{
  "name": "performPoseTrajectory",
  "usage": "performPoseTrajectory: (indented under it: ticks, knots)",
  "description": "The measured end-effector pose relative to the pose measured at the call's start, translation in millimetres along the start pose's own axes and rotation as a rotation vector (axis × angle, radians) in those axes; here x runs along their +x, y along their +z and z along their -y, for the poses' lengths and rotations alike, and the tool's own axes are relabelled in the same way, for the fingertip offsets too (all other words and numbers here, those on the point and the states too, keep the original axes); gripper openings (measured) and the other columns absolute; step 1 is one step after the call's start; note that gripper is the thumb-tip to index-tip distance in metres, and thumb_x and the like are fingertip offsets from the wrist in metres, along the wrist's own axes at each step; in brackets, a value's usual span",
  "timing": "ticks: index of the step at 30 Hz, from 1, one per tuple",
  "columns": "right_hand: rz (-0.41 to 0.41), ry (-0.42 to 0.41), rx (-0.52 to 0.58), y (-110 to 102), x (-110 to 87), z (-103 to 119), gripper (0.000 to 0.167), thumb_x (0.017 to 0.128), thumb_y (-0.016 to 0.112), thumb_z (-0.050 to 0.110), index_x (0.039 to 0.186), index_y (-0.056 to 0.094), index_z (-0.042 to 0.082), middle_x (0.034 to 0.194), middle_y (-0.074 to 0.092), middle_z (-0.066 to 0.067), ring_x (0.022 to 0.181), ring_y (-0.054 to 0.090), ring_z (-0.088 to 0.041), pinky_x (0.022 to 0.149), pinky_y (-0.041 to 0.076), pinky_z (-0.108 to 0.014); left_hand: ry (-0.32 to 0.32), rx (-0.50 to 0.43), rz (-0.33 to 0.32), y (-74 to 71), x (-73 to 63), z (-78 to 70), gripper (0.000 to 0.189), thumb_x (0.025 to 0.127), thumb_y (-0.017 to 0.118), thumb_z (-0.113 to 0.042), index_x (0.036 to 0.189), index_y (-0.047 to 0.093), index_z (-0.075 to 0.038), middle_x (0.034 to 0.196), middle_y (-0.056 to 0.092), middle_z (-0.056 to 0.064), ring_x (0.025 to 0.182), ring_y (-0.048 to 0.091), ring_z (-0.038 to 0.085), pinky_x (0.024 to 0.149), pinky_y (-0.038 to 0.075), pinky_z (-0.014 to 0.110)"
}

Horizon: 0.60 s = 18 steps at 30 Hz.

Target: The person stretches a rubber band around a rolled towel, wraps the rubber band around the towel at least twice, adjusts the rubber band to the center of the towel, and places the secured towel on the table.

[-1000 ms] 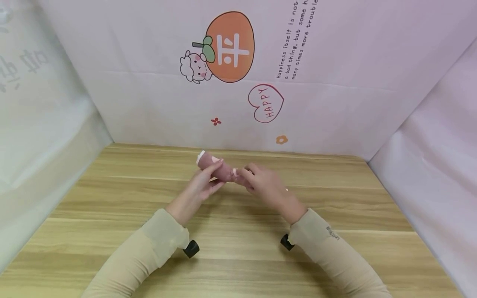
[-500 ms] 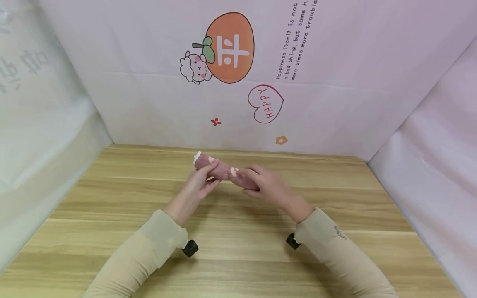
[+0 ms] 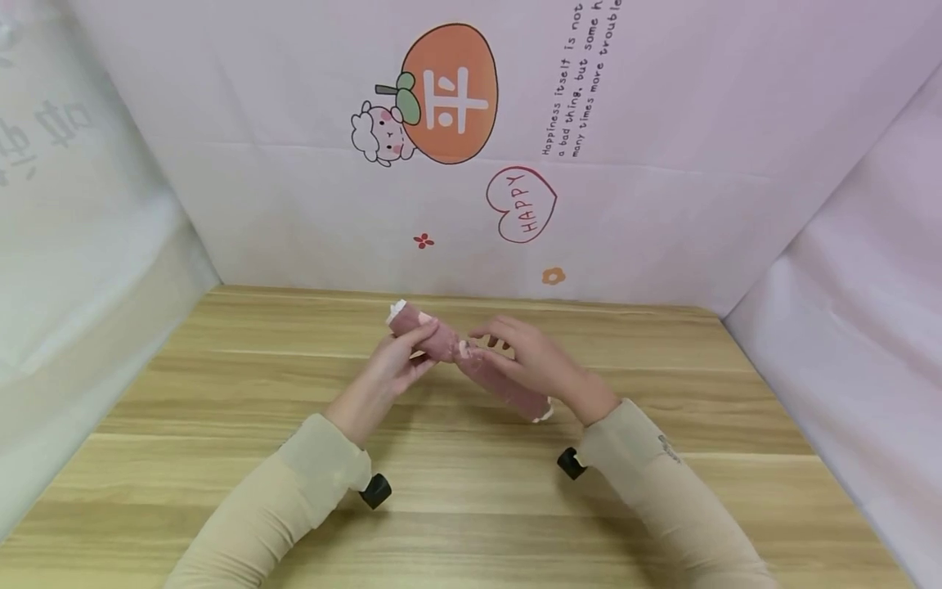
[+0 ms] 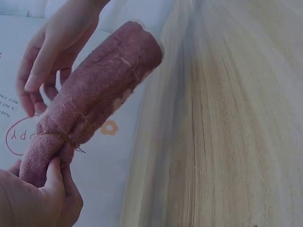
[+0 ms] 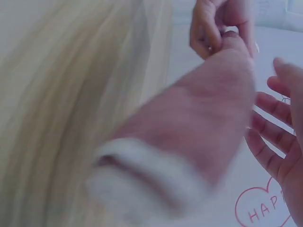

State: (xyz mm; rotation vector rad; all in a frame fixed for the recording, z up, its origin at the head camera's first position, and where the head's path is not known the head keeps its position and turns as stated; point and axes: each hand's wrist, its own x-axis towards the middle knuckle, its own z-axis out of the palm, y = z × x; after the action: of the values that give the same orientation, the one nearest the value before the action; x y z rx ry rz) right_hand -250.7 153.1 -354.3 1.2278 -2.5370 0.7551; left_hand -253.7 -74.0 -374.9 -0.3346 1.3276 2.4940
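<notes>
Head view: above the table [image 3: 221,458], the left hand [image 3: 393,372] pinches the far end of a rolled pink towel [image 3: 471,364]. The right hand [image 3: 533,364] has loose, spread fingers beside the roll.

Left wrist view: the left hand [image 4: 38,198] grasps one end of the towel [image 4: 94,99]; the right hand [image 4: 52,52] is released, just beside it.

Right wrist view: the towel [image 5: 189,127] is blurred; the right fingers [image 5: 270,142] are open.
</notes>
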Motion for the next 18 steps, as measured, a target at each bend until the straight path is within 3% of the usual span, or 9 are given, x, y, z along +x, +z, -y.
performPoseTrajectory:
  ticks: [7, 14, 18]
  knots:
    - [0.035, -0.02, 0.021, -1.3, 19.3, 5.4, 0.012, 0.096, 0.073, 0.004, 0.108, 0.074, 0.007, 0.105, 0.069, -0.003, 0.093, 0.066, -0.016, 0.081, 0.059, -0.036, 0.0, 0.056, 0.008, 3.5, 0.2, 4.7, 0.014, 0.103, 0.062, -0.01, 0.115, 0.056, -0.006, 0.113, 0.058, 0.007, 0.101, 0.057, 0.02, 0.08, 0.056, 0.022]
    - [0.142, -0.002, 0.056, -5.7, 30.2, 3.8, 0.01, 0.094, 0.074, 0.002, 0.103, 0.075, 0.007, 0.103, 0.069, -0.001, 0.094, 0.064, -0.016, 0.083, 0.057, -0.034, 0.006, 0.023, -0.01, 5.1, -0.1, 6.1, 0.013, 0.103, 0.06, -0.006, 0.115, 0.056, -0.004, 0.111, 0.06, 0.008, 0.098, 0.059, 0.021, 0.078, 0.057, 0.022]
    - [0.172, -0.045, 0.05, -9.8, 32.1, 2.6, 0.011, 0.092, 0.075, 0.0, 0.101, 0.075, 0.007, 0.103, 0.07, -0.002, 0.093, 0.065, -0.017, 0.082, 0.057, -0.035, 0.006, 0.016, 0.0, 5.2, 0.0, 5.9, 0.008, 0.103, 0.06, -0.005, 0.11, 0.058, -0.003, 0.106, 0.061, 0.007, 0.094, 0.06, 0.02, 0.078, 0.057, 0.023]
